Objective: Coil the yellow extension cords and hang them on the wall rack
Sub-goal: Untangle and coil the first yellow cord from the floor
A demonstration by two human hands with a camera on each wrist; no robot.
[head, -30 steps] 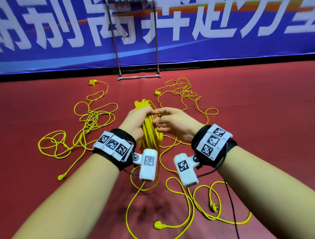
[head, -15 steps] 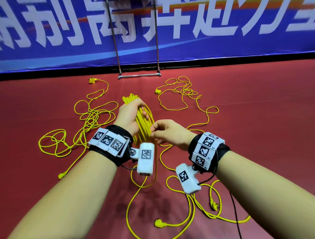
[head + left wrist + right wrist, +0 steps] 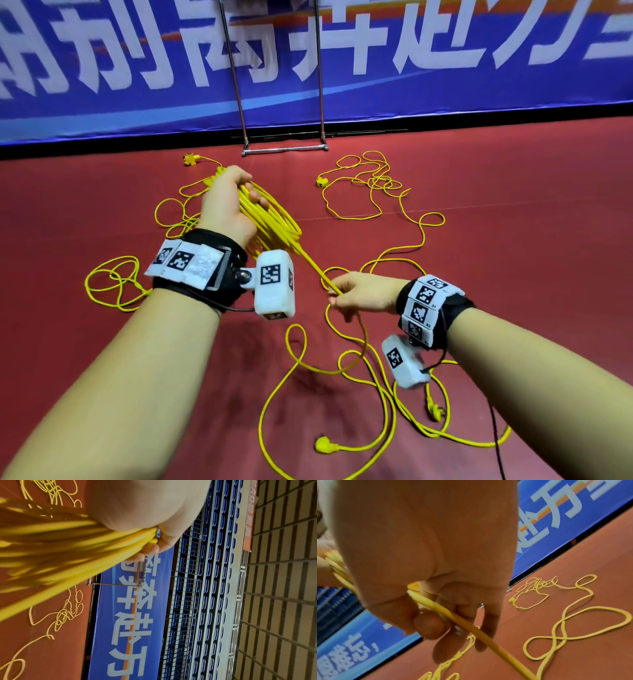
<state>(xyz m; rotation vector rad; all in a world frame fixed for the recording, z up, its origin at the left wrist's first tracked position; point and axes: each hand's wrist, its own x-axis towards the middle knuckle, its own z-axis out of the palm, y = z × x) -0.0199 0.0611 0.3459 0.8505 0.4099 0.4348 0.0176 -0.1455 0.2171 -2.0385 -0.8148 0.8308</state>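
Note:
My left hand (image 3: 233, 202) grips a bundle of coiled yellow cord (image 3: 274, 222), raised over the red floor; the left wrist view shows the loops (image 3: 72, 547) packed under its curled fingers. One strand runs taut from the coil down to my right hand (image 3: 346, 294), which pinches it between thumb and fingers (image 3: 429, 627). Below that hand the cord's free length (image 3: 342, 370) lies in loose loops ending at a plug (image 3: 323, 445). The metal rack (image 3: 284, 147) stands against the blue banner wall ahead; only its two posts and base bar show.
Two more yellow cords lie tangled on the floor: one at the left (image 3: 113, 284) with its socket (image 3: 189, 158) near the rack, one at the right (image 3: 373, 185). Another plug (image 3: 433, 409) lies by my right forearm. Bare red floor extends to the far right.
My hands have drawn apart: the left carried the coil up and left, and the right slid down and right along the strand, stretching it taut between them.

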